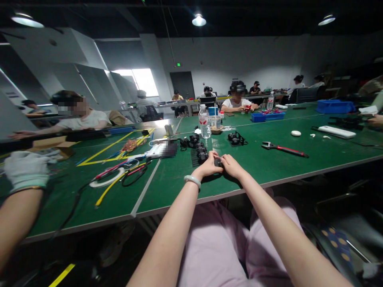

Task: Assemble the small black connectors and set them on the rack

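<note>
Leftmost, a co-worker's gloved hand (26,169) hovers over the green table (254,169), well apart from the wearer's own hands. Next come looped cables (112,183) and, behind them, a bundle of copper-coloured strands (131,146) within yellow tape lines. Further right, a row of black parts (201,153) lies just beyond the left hand, crowding that side, and more black parts (236,138) sit past the right hand. An adjustable wrench (284,149) with red-and-black handles lies clear of both hands; then come a rounded white case (296,133), two small white pieces (319,136) and a white slab (336,131).

As for the grip, the left hand (212,164) curves its thumb and fingers in a C around a small dark piece (218,163) near the table's front edge, while the right hand (229,165) has its fingertips bunched at the piece's right side. Fingers hide most of it.

Among containers, a cardboard box (64,148) stands at left, its contents hard to tell; a clear bottle (205,124) stands upright behind the black row; a blue bin (274,116) holds tangled reddish-purple bits; the inside of the blue tray (335,107) is hidden.
</note>
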The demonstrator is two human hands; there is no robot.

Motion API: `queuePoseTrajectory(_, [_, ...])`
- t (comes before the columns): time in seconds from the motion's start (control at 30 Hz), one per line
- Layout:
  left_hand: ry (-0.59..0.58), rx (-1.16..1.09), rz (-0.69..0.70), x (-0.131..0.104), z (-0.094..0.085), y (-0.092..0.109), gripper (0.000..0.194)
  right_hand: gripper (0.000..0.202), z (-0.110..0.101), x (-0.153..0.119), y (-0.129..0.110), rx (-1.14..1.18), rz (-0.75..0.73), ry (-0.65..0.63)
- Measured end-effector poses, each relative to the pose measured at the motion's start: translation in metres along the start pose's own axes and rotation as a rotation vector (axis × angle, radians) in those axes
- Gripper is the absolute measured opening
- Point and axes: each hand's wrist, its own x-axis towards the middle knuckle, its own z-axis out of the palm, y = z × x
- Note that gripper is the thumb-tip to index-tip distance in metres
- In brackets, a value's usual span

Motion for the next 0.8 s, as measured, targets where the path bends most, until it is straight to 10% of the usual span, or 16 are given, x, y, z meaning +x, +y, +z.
queuePoseTrajectory(0.8, [-0.016,-0.002,-0.014,-0.0016,-0.0015,0.0058,0.059,0.034,-0.0069,-0.0086,-0.0043,0.469,-0.031,0.03])
